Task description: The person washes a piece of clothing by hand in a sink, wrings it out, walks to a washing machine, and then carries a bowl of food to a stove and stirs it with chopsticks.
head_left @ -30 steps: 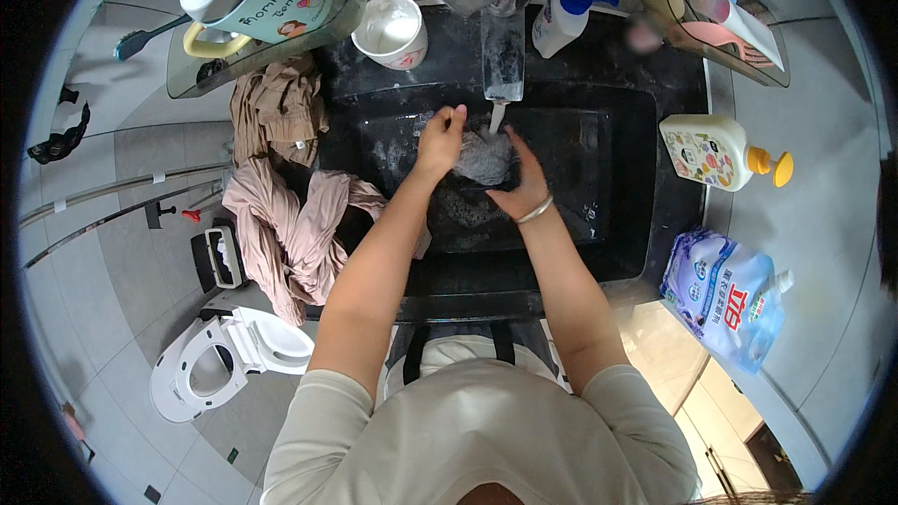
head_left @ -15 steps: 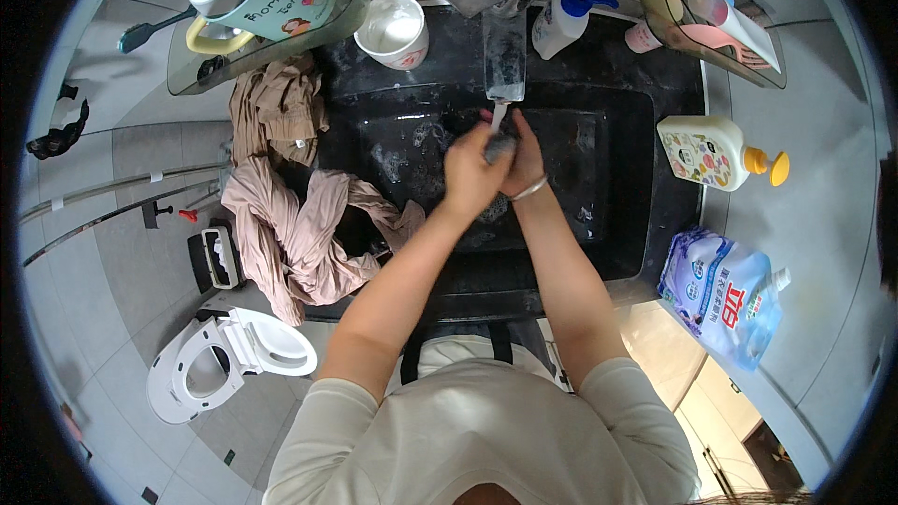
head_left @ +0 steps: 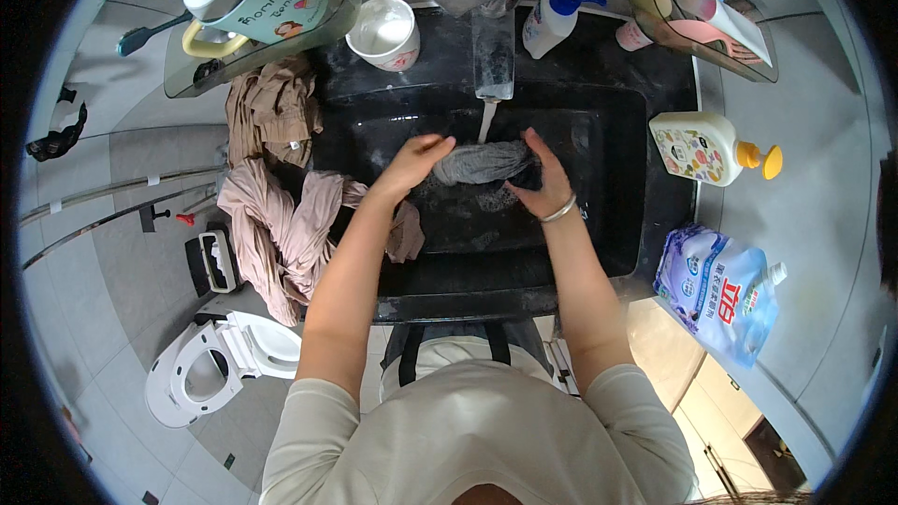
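Observation:
Across the black sink, a wet, bunched grey cloth is stretched out sideways below the faucet. The running water falls just above it. My left hand has its fingers closed on the cloth's left end. At the other end, my right hand, with a bracelet on its wrist, grips the cloth between thumb and fingers. I cannot tell what kind of garment it is. Suds show on the sink bottom under the cloth.
Pink clothing and brown clothing hang over the sink's left side. Along the back stand a white cup and a blue-topped pump bottle. A yellow-pump bottle and a purple-blue pouch lie at the right.
My hands were close together around the grey cloth under the faucet. Now they are apart, the left one moved left and the right one slightly right, with the cloth lengthened between them.

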The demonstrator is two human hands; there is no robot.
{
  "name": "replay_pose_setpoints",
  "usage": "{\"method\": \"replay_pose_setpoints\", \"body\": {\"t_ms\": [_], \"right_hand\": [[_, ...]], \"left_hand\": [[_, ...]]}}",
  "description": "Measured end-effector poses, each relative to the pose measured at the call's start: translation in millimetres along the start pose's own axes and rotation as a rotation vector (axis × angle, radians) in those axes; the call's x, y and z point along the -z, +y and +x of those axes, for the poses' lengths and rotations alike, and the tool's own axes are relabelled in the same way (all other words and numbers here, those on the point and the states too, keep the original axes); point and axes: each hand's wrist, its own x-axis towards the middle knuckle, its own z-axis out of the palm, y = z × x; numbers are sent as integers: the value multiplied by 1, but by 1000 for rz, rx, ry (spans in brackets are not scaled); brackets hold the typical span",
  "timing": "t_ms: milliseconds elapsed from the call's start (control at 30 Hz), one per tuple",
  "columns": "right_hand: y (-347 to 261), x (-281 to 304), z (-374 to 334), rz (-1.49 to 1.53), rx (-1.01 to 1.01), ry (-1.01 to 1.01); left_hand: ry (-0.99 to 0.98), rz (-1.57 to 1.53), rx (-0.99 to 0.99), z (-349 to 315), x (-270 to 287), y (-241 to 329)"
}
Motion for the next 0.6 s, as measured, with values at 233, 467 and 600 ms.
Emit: {"method": "replay_pose_setpoints", "body": {"t_ms": [233,467,600], "right_hand": [[-20,57,36,-938,696,-240],[-31,47,9,-1417,916,-202],[-19,35,20,-1213,748,-483]], "left_hand": [[30,-21,-288,3,12,16],[16,-260,-194,0,-5,59],[-89,-238,-144,1,-28,63]]}}
